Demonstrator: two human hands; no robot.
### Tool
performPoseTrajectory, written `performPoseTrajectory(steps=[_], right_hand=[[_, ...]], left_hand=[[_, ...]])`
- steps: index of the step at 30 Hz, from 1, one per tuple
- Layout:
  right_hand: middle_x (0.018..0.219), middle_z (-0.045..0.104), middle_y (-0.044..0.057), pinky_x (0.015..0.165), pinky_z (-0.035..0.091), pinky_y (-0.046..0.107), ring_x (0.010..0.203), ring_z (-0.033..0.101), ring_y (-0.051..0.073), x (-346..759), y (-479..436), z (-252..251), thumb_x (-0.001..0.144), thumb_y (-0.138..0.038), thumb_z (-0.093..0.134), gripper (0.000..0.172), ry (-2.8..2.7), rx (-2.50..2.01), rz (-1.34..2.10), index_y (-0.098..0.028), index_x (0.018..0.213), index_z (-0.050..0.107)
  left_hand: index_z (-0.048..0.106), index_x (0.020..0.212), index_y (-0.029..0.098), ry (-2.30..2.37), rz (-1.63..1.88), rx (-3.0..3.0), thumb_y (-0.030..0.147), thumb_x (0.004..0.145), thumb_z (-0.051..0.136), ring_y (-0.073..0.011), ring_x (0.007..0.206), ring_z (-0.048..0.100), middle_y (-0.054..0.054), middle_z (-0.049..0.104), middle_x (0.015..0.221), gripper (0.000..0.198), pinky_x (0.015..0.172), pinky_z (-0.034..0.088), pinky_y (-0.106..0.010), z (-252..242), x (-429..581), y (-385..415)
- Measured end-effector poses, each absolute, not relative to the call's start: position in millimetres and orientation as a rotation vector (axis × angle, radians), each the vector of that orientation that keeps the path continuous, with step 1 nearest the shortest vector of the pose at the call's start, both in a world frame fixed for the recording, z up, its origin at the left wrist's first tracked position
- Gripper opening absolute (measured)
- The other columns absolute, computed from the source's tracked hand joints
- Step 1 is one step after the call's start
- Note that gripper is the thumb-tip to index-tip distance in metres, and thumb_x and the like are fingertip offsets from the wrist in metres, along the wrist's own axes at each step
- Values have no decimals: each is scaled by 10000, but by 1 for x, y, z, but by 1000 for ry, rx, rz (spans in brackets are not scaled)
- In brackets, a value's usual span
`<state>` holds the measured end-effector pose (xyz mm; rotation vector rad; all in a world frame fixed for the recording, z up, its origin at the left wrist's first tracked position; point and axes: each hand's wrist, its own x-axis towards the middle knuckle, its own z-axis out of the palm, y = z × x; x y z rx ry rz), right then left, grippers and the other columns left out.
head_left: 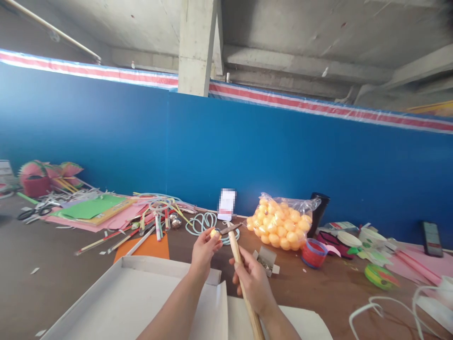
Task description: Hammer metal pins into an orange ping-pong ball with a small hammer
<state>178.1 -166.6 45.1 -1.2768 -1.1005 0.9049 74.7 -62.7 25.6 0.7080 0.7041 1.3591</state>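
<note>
No writing, number or brand can be read. The small white card standing against the blue board wall is blurred over. The green markings on the white paper packaging at the table's right are too small to make out.

The hammer has a pale bare-wood handle, smooth and matt, and a small dark metal head with a dull sheen. The ball is orange plastic, smooth and faintly glossy, like those in the clear, crinkled, shiny plastic bag. The bench is brown, matt and slightly scuffed. The tray is white cardboard, flat and matt. The green sheet is matt paper. The wall panel is smooth blue with a soft sheen; the ceiling is rough bare concrete. The phone is glossy black.
</note>
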Motion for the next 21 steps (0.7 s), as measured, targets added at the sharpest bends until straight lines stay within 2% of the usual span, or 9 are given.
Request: performPoseTrajectory(steps=[5, 10, 14, 21], right_hand=[[900, 595, 60, 342, 410, 169, 512, 510, 90, 181, -168, 47, 772, -360, 538, 462, -1045, -1221, 877, -208, 1207, 504], [892, 597, 55, 333, 402, 169, 491, 514, 88, 180, -167, 45, 768, -338, 546, 478, -1124, -1265, 937, -226, 1229, 488], [929, 594, 71, 341, 415, 174, 506, 510, 90, 180, -168, 48, 770, -374, 549, 484, -1056, -1232, 890, -210, 1220, 489], [894, 592, 62, 341, 412, 174, 500, 513, 89, 181, -168, 45, 764, -344, 555, 479, -1104, -1234, 930, -214, 1221, 495]], left_hand=[[573, 1013, 130, 688, 1337, 685, 254, 714, 681, -109, 699, 633, -76, 632, 865, 342, 702, 530, -243, 27, 75, -62], [577, 987, 119, 686, 1335, 658, 227, 755, 639, -115, 690, 643, -64, 630, 803, 263, 710, 537, -249, 30, 74, -63], [549, 984, 119, 713, 1363, 630, 207, 759, 633, -129, 705, 656, -73, 631, 834, 255, 709, 540, -252, 32, 74, -64], [556, 960, 135, 749, 1295, 727, 297, 714, 674, -139, 653, 652, -65, 626, 802, 317, 578, 532, -232, 29, 74, -64]])
